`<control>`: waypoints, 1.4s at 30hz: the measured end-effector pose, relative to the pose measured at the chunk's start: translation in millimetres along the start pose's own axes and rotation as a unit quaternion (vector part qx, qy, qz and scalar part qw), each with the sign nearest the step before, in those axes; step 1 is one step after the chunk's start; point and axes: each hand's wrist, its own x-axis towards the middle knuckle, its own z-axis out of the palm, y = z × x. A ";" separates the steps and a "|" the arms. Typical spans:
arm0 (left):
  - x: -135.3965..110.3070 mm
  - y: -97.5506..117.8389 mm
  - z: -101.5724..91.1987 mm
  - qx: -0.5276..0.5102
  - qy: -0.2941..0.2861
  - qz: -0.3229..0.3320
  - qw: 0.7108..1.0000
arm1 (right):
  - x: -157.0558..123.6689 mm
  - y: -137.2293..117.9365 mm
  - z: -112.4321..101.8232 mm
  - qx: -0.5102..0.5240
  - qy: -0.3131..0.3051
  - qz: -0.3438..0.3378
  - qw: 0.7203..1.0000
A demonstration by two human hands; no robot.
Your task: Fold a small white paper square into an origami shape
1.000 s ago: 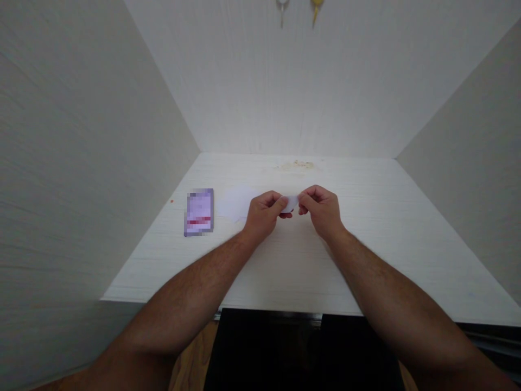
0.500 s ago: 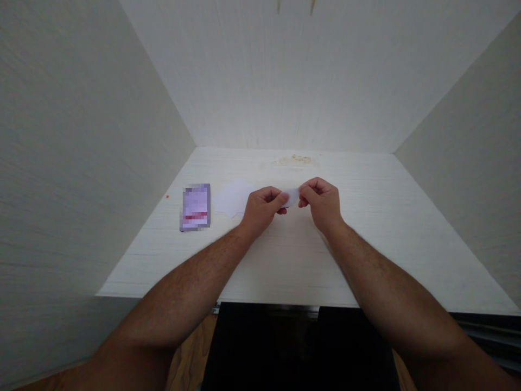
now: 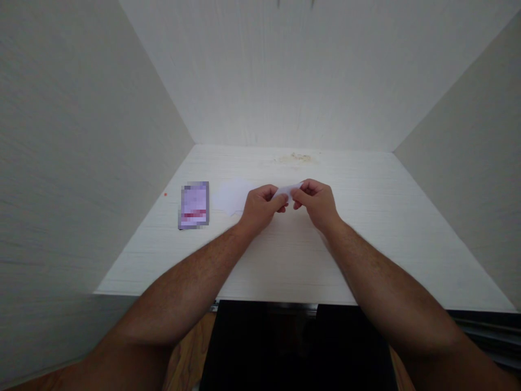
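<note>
A small piece of white paper (image 3: pixel 288 189) is held up between my two hands over the middle of the table. My left hand (image 3: pixel 262 207) pinches its left side, thumb on top. On the right side, my right hand (image 3: pixel 316 201) grips it between thumb and fingers, close to the left thumb. Fingers cover much of the paper, so its full shape is hidden. Flat on the table, just left of my left hand, lie white paper sheets (image 3: pixel 231 196) with uneven edges, partly behind that hand.
A purple rectangular item (image 3: pixel 194 204), blurred by pixels, lies at the left of the white table (image 3: pixel 280 260). A small red speck (image 3: pixel 165 194) is near the left wall. Brownish marks (image 3: pixel 299 158) stain the surface toward the back wall. Walls rise on three sides.
My right hand has moved slightly left, nearer my left hand, and its thumb now lies over the paper. The paper is tilted differently, its right end higher.
</note>
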 end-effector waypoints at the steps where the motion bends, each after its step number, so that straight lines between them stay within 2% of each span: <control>1: -0.3 0.7 0.3 0.001 0.003 0.001 1.000 | -0.3 0.2 0.1 -0.009 -0.018 0.003 1.000; 12: 3.2 -3.9 -2.0 0.003 0.028 -0.001 1.000 | -1.7 -0.7 1.0 -0.047 -0.058 0.012 0.997; 19: 4.1 -7.9 -2.6 -0.053 -0.009 -0.013 0.998 | -2.0 -0.4 -0.3 -0.010 -0.026 -0.007 1.000; 26: 6.2 -9.8 -4.6 -0.122 -0.030 -0.072 0.989 | 0.3 -1.6 -3.3 0.038 -0.026 -0.011 0.999; 35: 6.0 -7.4 -6.0 -0.133 -0.037 -0.071 0.988 | 1.3 -1.7 -2.2 0.053 -0.014 -0.015 0.998; 42: 5.4 -4.7 -7.2 -0.117 -0.047 -0.066 0.990 | 2.0 -0.7 -3.4 0.061 -0.014 0.008 0.998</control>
